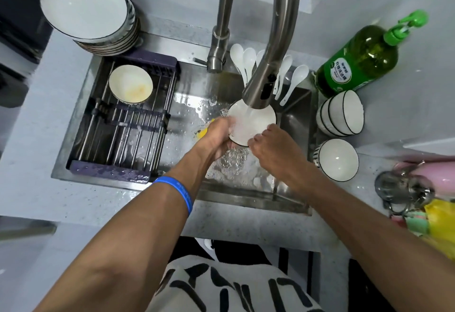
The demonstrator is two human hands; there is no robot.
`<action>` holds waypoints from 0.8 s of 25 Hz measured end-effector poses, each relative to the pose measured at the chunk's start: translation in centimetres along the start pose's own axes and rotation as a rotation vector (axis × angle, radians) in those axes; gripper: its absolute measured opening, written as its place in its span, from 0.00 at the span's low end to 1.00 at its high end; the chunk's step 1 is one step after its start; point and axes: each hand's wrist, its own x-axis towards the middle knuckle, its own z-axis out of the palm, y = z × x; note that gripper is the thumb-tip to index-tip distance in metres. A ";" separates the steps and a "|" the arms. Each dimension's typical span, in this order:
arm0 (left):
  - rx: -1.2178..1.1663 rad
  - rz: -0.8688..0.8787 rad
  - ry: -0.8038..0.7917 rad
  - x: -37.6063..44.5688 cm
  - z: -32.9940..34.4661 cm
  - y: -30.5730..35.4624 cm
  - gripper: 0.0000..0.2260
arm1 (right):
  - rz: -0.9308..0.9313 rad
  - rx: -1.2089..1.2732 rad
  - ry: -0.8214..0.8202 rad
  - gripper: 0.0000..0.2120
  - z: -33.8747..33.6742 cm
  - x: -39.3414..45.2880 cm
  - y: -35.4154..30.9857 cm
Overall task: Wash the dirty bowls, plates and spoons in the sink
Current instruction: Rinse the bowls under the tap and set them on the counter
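Setting: grey speckled counter (37, 164) around a steel sink (248, 198), seen from above, with water running from the tap (270, 48)
Bowl in hand: a white bowl (256, 119) with a dark rim, tilted under the stream over the middle of the sink
Left hand: the left hand (216, 137) curls round the bowl's near-left rim, something yellow (203, 133) just behind it, perhaps a sponge
Right hand: the right hand (270, 147) pinches the near-right rim, fingertips on the edge
Handling: ceramic by its look, so stiff, fairly weighty and breakable; wet glaze will likely be slippery
Where to hold: probably safest at the rim with thumb inside and fingers outside, on opposite sides, as now
Other dishes: a stained bowl (130, 88) on the drying rack (118, 124), stacked plates (86, 9) at the far left, white spoons (242, 60) behind the tap, more bowls (341, 117) on the right
Soap: green detergent bottle (357, 63) lying beside them
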 end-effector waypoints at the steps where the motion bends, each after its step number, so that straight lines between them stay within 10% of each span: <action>1: 0.029 0.033 0.014 0.0 0.6 0.2 0.11 | 0.003 -0.047 -0.024 0.11 -0.4 -0.2 0.1; 20: -0.259 0.072 0.207 -1.0 -3.8 0.0 0.11 | 0.344 0.460 0.163 0.05 1.6 2.7 -4.2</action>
